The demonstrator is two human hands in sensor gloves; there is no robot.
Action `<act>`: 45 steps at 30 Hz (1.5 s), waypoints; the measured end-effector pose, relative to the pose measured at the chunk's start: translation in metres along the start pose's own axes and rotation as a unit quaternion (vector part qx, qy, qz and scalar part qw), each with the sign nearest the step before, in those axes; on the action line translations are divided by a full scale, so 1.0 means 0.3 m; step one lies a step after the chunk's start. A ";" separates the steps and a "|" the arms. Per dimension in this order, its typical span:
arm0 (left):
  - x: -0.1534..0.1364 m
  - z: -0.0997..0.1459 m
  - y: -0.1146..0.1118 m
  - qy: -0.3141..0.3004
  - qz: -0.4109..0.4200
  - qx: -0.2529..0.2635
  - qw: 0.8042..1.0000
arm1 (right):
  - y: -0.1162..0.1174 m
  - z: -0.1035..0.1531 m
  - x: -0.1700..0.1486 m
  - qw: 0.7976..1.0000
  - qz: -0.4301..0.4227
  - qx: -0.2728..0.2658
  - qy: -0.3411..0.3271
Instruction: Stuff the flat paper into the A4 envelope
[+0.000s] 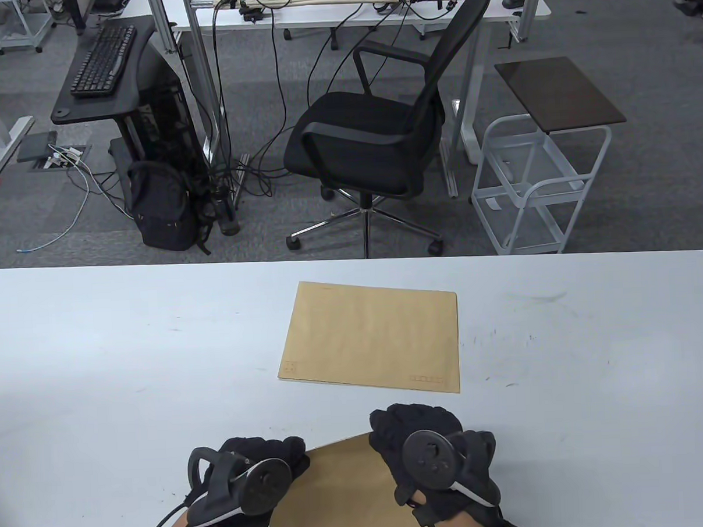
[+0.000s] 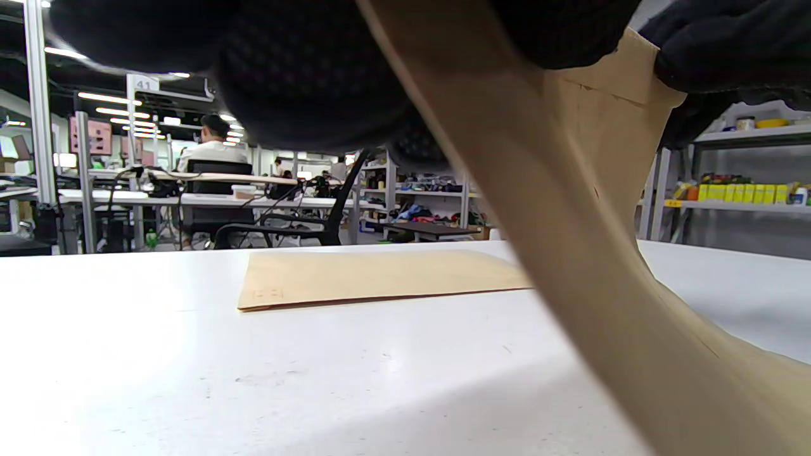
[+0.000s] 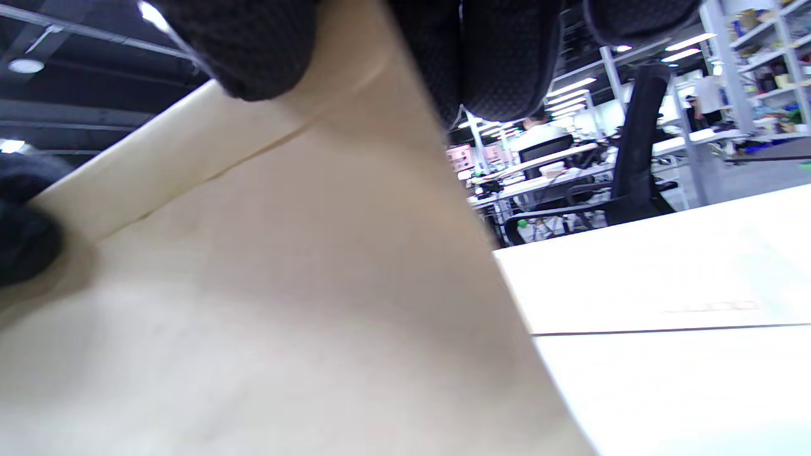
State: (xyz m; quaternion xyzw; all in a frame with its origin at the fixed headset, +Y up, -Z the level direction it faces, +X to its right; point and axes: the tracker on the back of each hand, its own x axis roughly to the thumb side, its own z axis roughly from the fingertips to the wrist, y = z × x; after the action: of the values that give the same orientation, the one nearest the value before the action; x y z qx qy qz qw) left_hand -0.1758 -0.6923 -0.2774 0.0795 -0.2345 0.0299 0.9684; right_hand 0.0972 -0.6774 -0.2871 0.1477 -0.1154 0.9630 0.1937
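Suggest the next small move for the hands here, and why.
Probably spread the held brown envelope open at its lifted edge. Left hand and right hand both grip that edge, raised off the table; a second flat brown envelope lies untouched beyond.

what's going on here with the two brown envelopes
A person in sensor gloves holds one brown envelope at the near table edge, the left hand and the right hand gripping its upper corners so it bows up off the white table. A second brown envelope lies flat and untouched farther out, in the middle of the table. No sheet of paper can be seen going in yet.
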 end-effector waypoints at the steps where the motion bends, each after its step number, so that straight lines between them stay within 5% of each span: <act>1: -0.005 -0.001 0.001 0.001 0.003 -0.001 1.000 | -0.010 0.001 -0.025 1.000 -0.011 -0.003 0.011; 11: -0.097 0.009 0.023 0.036 0.049 0.004 0.998 | -0.053 0.022 -0.202 0.987 -0.130 0.004 0.095; 18: -0.158 0.026 0.037 0.016 0.157 0.030 0.987 | 0.064 0.024 -0.238 0.942 -0.236 0.210 0.110; 26: -0.177 0.041 0.049 0.046 0.181 0.089 0.978 | 0.091 0.018 -0.258 0.913 -0.309 0.244 0.110; 31: -0.216 0.044 0.051 0.087 0.230 0.095 0.965 | 0.003 0.009 -0.226 0.937 -0.276 0.192 0.095; 39: -0.292 0.041 0.013 0.150 0.233 0.042 0.960 | -0.256 0.029 -0.167 0.976 -0.193 -0.017 0.099; 45: -0.284 0.035 0.004 0.129 0.248 0.024 0.960 | -0.404 -0.059 -0.059 0.989 -0.023 -0.125 0.080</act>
State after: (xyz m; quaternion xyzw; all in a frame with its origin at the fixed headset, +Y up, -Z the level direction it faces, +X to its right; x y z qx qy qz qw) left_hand -0.2562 -0.6946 -0.3070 0.0379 -0.1190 0.2850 0.9504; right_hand 0.1579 -0.5695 -0.2892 0.0472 -0.2156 0.9451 0.2411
